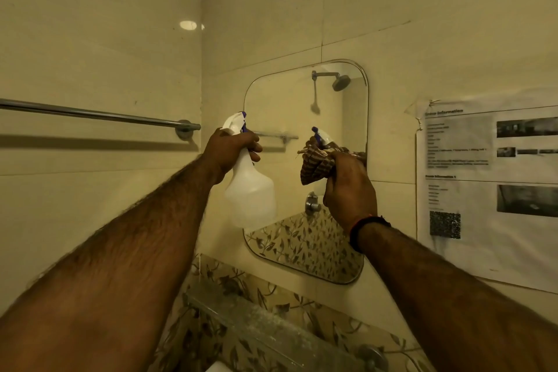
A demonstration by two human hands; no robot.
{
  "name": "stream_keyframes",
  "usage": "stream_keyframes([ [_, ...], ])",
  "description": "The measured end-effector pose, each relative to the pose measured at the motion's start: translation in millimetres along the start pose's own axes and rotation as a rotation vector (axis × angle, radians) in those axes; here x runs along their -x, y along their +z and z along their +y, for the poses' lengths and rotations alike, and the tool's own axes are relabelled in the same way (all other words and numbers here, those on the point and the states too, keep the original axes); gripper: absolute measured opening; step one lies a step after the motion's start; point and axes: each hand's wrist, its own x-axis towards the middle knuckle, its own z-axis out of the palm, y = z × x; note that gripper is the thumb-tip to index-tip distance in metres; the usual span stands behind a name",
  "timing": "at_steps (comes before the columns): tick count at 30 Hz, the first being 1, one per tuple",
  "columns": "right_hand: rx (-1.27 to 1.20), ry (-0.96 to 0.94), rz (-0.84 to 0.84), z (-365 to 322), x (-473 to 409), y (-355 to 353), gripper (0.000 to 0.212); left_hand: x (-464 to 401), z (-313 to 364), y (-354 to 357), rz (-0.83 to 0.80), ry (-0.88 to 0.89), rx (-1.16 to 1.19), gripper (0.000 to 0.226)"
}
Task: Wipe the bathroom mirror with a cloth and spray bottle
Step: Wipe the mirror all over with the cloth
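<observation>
A rounded rectangular mirror [305,106] hangs on the tiled wall straight ahead. My left hand [231,148] grips the neck of a white translucent spray bottle [250,193] with a blue-tipped nozzle, held upright at the mirror's left edge, nozzle pointing toward the glass. My right hand [350,187] holds a bunched brown striped cloth [315,163] up against the mirror's middle right part. The glass reflects the bottle, the cloth, a shower head and leaf-patterned tiles.
A chrome towel rail [96,115] runs along the left wall. Printed paper sheets [489,184] are taped to the wall right of the mirror. A grey shelf [256,320] and leaf-patterned tiles [229,281] lie below the mirror.
</observation>
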Motion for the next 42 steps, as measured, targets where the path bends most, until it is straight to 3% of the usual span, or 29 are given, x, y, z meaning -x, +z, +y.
stream_keyframes([
  [4,-0.001,0.005,0.001,1,1,-2,0.039,3,-5,1,-0.022,-0.011,-0.017,0.014],
  [12,0.022,0.004,0.018,14,8,-10,0.036,14,1,41,-0.289,0.012,0.022,0.028],
  [15,0.022,0.015,0.017,21,10,-15,0.038,14,5,52,-0.334,0.006,0.042,0.021],
  [29,0.067,0.018,0.042,30,15,-45,0.036,30,-5,73,-0.381,-0.021,0.008,0.010],
  [34,0.040,0.022,0.017,19,19,-44,0.037,47,-26,58,-0.384,-0.095,0.004,0.022],
  [42,0.073,-0.002,-0.017,7,31,-38,0.026,77,-55,38,-0.382,-0.180,-0.021,0.021],
])
